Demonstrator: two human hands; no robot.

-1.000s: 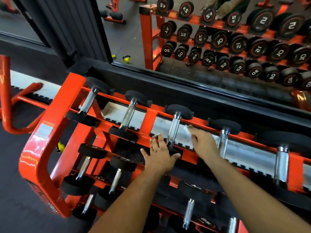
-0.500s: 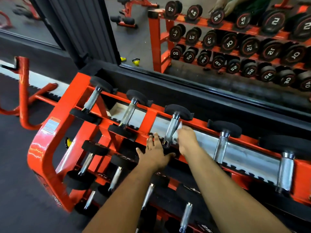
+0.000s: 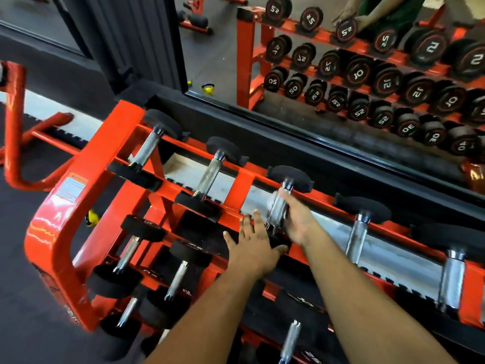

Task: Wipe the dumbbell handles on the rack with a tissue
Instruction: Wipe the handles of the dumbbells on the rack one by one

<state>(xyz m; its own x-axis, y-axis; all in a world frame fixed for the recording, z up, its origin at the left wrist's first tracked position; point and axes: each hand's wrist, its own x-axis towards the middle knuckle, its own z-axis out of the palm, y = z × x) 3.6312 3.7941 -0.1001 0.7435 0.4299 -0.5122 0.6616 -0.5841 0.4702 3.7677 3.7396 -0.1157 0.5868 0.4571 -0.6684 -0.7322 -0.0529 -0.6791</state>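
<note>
Head view: right hand (image 3: 296, 219) wraps dumbbell handle (image 3: 277, 208); left hand (image 3: 253, 249) flat beside it

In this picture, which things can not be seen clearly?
- Tissue: head view, blurred, mostly behind the right hand on the third dumbbell handle.
- That dumbbell's near end: covered by the left hand.
- Lowest dumbbells: cut by the bottom edge.
- Rack sticker text: too small.
</note>
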